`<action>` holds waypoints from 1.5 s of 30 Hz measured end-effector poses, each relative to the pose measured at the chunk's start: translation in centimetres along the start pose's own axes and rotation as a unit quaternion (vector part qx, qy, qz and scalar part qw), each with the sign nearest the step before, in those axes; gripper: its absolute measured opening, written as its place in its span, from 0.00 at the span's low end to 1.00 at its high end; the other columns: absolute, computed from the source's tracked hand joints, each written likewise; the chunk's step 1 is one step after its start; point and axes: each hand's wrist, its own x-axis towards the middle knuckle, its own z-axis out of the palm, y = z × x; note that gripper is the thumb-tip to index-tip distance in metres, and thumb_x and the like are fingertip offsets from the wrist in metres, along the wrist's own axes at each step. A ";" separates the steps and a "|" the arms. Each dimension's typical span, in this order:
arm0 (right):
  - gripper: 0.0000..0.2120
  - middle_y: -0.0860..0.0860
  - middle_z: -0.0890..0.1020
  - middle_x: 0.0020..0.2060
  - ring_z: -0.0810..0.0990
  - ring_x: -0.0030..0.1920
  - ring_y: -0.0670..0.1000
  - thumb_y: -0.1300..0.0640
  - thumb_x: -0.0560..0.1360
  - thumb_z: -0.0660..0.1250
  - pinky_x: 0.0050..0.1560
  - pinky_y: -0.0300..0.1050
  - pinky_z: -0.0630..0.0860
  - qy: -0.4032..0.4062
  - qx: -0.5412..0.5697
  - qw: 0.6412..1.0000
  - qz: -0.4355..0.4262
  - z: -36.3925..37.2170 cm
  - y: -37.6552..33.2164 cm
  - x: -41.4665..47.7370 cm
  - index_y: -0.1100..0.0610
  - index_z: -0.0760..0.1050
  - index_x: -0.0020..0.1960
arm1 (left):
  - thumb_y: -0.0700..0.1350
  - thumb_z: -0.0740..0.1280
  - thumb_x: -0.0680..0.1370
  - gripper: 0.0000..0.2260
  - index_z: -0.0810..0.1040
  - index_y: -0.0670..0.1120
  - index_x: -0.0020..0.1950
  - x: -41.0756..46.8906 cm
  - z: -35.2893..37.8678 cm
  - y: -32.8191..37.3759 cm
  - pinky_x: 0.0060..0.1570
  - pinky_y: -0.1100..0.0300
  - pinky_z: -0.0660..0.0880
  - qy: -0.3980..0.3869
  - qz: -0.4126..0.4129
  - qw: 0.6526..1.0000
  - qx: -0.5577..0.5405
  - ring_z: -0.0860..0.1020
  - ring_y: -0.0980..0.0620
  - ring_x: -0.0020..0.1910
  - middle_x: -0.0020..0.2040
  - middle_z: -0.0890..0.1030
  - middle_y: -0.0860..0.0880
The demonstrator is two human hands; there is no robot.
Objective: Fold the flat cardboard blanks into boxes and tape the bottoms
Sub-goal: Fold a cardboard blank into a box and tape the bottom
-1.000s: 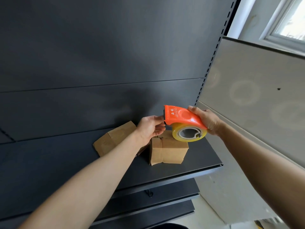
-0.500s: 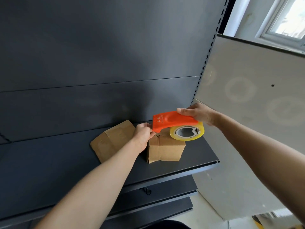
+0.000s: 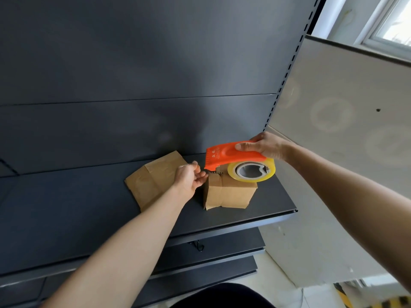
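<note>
Over the box (image 3: 229,194), right hand (image 3: 264,147) grips the tape dispenser (image 3: 231,155), left hand (image 3: 189,178) curls at the box's top edge (can't tell if it's pinching tape), so looks like bottom-taping, next wants a steady pull across.

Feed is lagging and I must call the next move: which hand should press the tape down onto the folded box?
Left, I'd judge. The left hand has fingertips at the toothed edge of the dispenser, beside the box; the right hand grips the dispenser.
</note>
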 end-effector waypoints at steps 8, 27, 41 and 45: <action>0.24 0.51 0.83 0.43 0.81 0.43 0.50 0.35 0.69 0.68 0.49 0.45 0.77 0.004 -0.019 1.000 0.002 0.3 -0.6 -0.3 0.56 0.80 0.48 | 0.30 0.65 0.75 0.04 0.74 0.38 0.47 -1.2 0.5 0.6 0.32 0.62 0.75 -0.034 -0.001 0.998 0.061 0.80 0.50 0.31 0.35 0.82 0.43; 0.21 0.51 0.82 0.41 0.80 0.44 0.53 0.35 0.69 0.68 0.51 0.47 0.75 0.007 -0.081 0.995 0.063 -2.8 3.1 -1.4 0.53 0.79 0.43 | 0.37 0.59 0.82 0.07 0.70 0.38 0.59 -1.5 0.7 -0.3 0.40 0.53 0.82 -0.010 -0.016 1.000 -0.001 0.83 0.43 0.38 0.45 0.79 0.39; 0.27 0.56 0.81 0.44 0.79 0.46 0.56 0.34 0.68 0.69 0.52 0.48 0.74 0.009 -0.127 0.989 0.075 -4.0 1.5 0.6 0.60 0.79 0.48 | 0.41 0.57 0.83 0.08 0.63 0.47 0.61 -1.5 0.9 -0.8 0.46 0.49 0.81 -0.025 0.029 0.999 -0.018 0.82 0.43 0.39 0.48 0.81 0.39; 0.29 0.57 0.81 0.47 0.79 0.49 0.57 0.35 0.69 0.68 0.55 0.50 0.74 0.001 -0.139 0.987 0.076 -3.8 1.6 0.5 0.60 0.79 0.51 | 0.42 0.56 0.83 0.07 0.64 0.45 0.61 -1.5 1.1 -0.6 0.46 0.48 0.81 -0.036 0.038 0.998 0.020 0.83 0.42 0.41 0.47 0.81 0.40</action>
